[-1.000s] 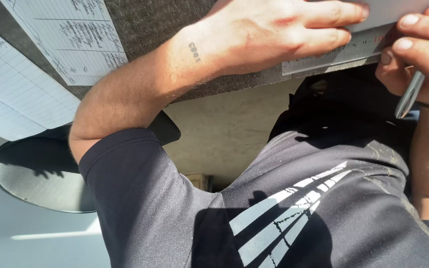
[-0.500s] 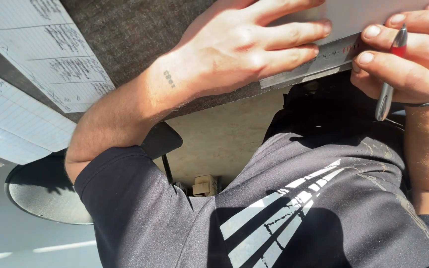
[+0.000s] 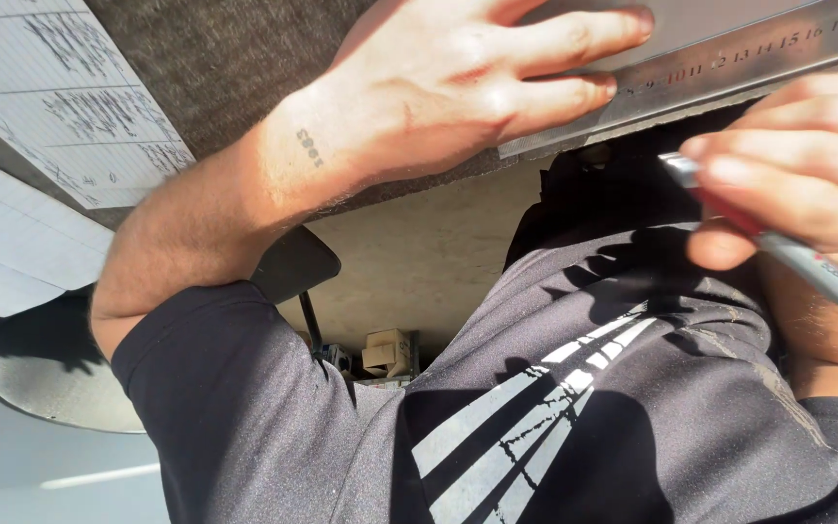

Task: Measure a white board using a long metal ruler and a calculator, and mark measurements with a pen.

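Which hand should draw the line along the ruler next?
The right hand, probably. It already grips the pen, close to the metal ruler. The left hand lies flat on the ruler, with its fingers stretched along it, so it is busy.

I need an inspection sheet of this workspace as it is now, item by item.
Surface: grey felt-like tabletop, sunlit.
Job's things: metal ruler at the table edge; grey and red pen.
Clutter: printed sheets on the tabletop.
Grippers: left hand flat on the ruler; right hand grips the pen.
Cables: nothing seen.
Surroundings: round dark stool, small boxes on the floor.
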